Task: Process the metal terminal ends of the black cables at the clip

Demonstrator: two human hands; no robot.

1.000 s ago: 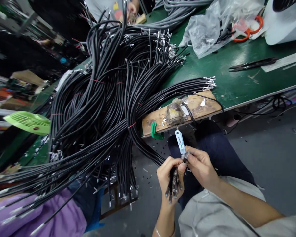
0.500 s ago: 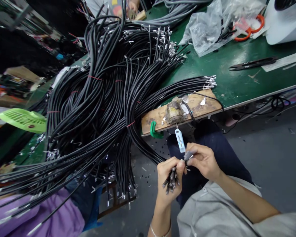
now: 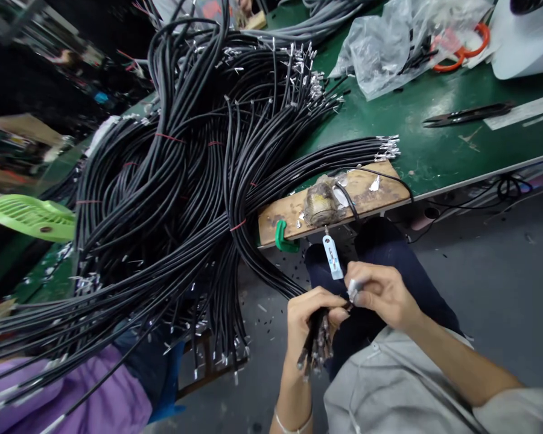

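Cables [image 3: 274, 278] droop off the worktop [image 3: 457, 157] into our left hand [image 3: 308, 313], curled snugly around them. Our right hand [image 3: 384, 295] pinches a silvery bit [image 3: 354, 290]. Cables look bendy but springy; we'd best hold them near their ends.

From here I see black cables [image 3: 271, 275] curving to lower centre, frayed-looking ends [image 3: 319, 348] bunched downward; a silvery scrap [image 3: 354, 290] sits just above right.

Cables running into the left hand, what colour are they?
The cables are black, best seen in the head view.
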